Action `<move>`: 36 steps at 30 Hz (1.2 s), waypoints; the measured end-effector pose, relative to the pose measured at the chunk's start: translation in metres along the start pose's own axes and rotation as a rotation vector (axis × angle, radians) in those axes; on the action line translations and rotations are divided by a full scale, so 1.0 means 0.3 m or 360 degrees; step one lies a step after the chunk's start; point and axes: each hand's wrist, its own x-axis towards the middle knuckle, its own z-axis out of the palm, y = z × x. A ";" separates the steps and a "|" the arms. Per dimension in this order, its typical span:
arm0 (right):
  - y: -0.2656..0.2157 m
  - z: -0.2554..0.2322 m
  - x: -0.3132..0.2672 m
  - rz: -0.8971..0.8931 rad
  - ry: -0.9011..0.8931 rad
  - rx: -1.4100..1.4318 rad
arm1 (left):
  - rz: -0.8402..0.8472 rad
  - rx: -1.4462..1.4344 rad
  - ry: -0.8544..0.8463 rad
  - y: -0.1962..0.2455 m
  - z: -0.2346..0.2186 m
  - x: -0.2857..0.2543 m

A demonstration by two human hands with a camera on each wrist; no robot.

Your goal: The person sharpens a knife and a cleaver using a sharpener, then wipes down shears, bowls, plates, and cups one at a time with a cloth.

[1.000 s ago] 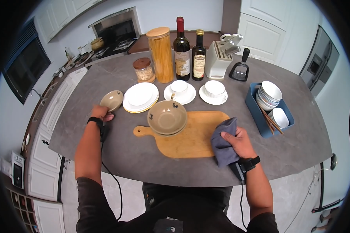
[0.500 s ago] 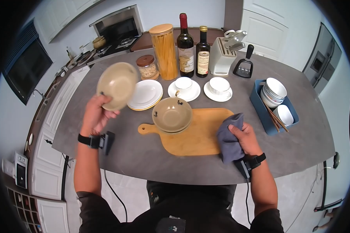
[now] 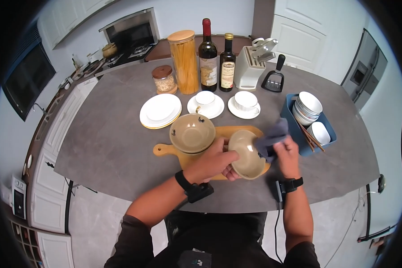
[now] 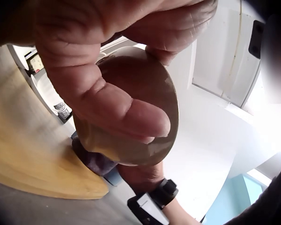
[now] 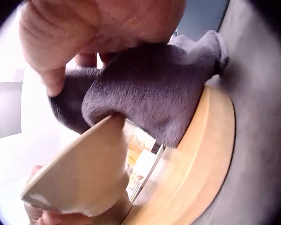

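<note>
My left hand (image 3: 215, 160) grips a small beige bowl (image 3: 246, 156) at its left side, with the thumb over the rim and the other fingers beneath. The bowl is tilted and held above the wooden cutting board (image 3: 164, 150). In my right hand (image 3: 289, 155) is a grey-purple cloth (image 3: 272, 137), its folds meeting the bowl's right rim. The right wrist view shows the cloth (image 5: 145, 89) draped over the edge of the bowl (image 5: 82, 171). Another beige bowl (image 3: 192, 131) with dark motifs rests on the board's left part, just behind my left hand.
White plates (image 3: 161, 109) are stacked at the left. Two white cups on saucers (image 3: 215, 111) stand behind the board. Further back are a pasta jar (image 3: 184, 62), a shorter jar, two bottles (image 3: 208, 67) and a knife block (image 3: 249, 69). A blue bin (image 3: 290, 117) holds bowls and chopsticks at the right.
My left hand has lifted the small bowl from beside the plates and carried it right, over the board. My right hand has brought the cloth up to its rim.
</note>
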 end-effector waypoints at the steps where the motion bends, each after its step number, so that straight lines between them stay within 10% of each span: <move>1: -0.020 0.019 -0.002 -0.0161 -0.0348 -0.0180 | 0.0041 0.0004 0.0053 -0.009 0.007 0.017; 4: -0.043 0.052 0.002 -0.0319 -0.0725 -0.0348 | 0.0111 0.0025 0.0128 -0.035 0.011 0.050; 6: 0.000 0.040 0.010 0.0060 -0.0497 -0.0170 | 0.0134 0.0030 0.0161 -0.048 0.006 0.055; 14: -0.044 0.131 0.003 -0.0072 -0.0285 -0.1249 | 0.0451 0.0186 0.0136 -0.080 0.017 0.068; 24: 0.004 0.127 -0.015 0.0426 -0.0236 -0.0063 | 0.0905 0.0240 0.0056 -0.084 0.036 0.066; 26: -0.025 0.129 -0.021 -0.0158 -0.0228 -0.0765 | 0.0894 0.0665 0.0071 -0.083 0.007 0.074; 30: -0.027 0.144 -0.031 -0.0445 -0.0310 -0.0879 | 0.0598 0.0714 0.0003 -0.080 -0.034 0.066; 36: 0.001 0.184 -0.048 0.0232 -0.0206 -0.0254 | 0.0792 0.0585 0.0363 -0.111 -0.015 0.081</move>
